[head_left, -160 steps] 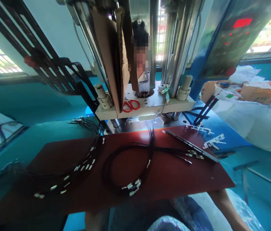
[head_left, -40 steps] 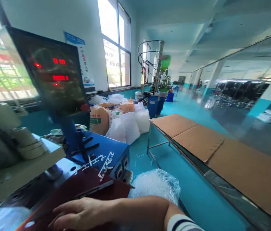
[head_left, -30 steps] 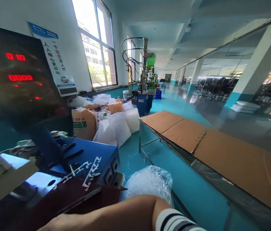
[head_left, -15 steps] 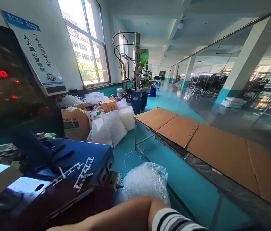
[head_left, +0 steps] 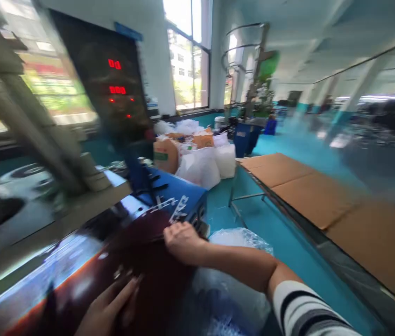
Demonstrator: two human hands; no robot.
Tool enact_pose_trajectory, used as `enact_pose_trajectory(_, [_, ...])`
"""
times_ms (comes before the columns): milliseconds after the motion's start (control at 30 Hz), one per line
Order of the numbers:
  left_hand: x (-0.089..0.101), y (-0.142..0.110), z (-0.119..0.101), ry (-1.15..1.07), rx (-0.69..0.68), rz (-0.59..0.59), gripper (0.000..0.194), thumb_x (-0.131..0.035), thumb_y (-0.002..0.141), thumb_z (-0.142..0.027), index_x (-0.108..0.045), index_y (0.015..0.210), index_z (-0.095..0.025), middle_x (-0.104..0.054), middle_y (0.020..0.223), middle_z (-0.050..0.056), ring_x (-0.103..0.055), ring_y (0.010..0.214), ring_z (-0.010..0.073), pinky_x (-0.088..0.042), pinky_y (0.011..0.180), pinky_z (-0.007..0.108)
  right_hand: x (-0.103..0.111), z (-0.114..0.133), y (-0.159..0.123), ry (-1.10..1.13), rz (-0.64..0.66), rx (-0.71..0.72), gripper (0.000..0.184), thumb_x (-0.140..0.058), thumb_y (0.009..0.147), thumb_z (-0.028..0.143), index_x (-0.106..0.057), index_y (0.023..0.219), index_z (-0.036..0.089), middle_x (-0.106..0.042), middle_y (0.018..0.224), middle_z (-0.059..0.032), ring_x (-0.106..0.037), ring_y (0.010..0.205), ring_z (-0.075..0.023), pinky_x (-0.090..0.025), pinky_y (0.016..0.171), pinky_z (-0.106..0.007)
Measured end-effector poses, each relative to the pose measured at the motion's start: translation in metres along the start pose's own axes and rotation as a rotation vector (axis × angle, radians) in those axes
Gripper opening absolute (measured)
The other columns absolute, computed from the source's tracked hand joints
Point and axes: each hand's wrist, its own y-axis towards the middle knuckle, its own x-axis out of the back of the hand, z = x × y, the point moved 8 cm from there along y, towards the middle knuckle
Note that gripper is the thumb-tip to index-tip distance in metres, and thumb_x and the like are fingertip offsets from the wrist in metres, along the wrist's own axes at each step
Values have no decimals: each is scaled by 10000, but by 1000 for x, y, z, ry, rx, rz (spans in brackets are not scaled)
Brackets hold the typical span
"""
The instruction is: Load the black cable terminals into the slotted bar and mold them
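I've got the right hand (head_left: 182, 241) with its fingers curled over the far edge of a dark red flat board (head_left: 151, 261). The left hand (head_left: 108, 310), blurred, has its fingers spread on the board's near part, just before a blue metal machine housing (head_left: 174, 200).

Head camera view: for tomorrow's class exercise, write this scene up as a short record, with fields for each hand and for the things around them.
Left hand: fingers spread, blurred, at the near part of the dark red board
Right hand: curled at the board's far edge
Right sleeve: striped
Beside the hands: clear plastic bag; white plastic pieces on a blue machine housing
Farther off: red-lit display panel; white sacks; cardboard-covered table
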Motion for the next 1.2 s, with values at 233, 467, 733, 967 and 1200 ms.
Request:
enact_pose_trajectory(233, [-15,-1,7,-436,81,209,384,-677,656,-440,-456,803,-163,-500,624,-32,-416,420,55,-302,388,178,-22,0,19,296,156,117,100,-514,684,157,-494,781,148,-608,831,-116,-587,755,-224,-422,623,-299])
enact_pose_trajectory(467, [-14,-2,7,-511,86,333,326,-634,708,-395,-526,779,-97,-508,608,11,-406,402,45,-269,357,165,-46,22,4,1112,359,-18,92,-386,797,278,-404,819,190,-447,529,72,-401,312,-83,-285,309,-203])
enact_pose_trajectory(733, [-10,3,6,-369,-20,193,300,-646,667,-375,-477,690,-127,-461,550,-31,-367,362,40,-244,322,165,-49,47,1,1887,135,-138,409,-598,753,274,-458,1127,184,-480,567,72,-323,314,-28,-223,298,-152])
enact_pose_trajectory(967, [1,1,-3,-35,-164,-102,237,-564,724,-355,-473,654,-148,-398,427,-61,-330,337,41,-231,331,158,-56,51,-3,1780,-12,-196,378,-474,862,451,-533,1119,181,-474,529,53,-332,301,-33,-241,298,-160])
enact_pose_trajectory(1200, [-6,2,-5,-91,-119,-23,222,-564,711,-339,-495,642,-140,-371,404,-67,-303,321,47,-205,318,176,-60,48,-5,1751,-2,-264,403,-532,816,478,-559,1117,211,-512,551,37,-374,327,-47,-278,301,-159])
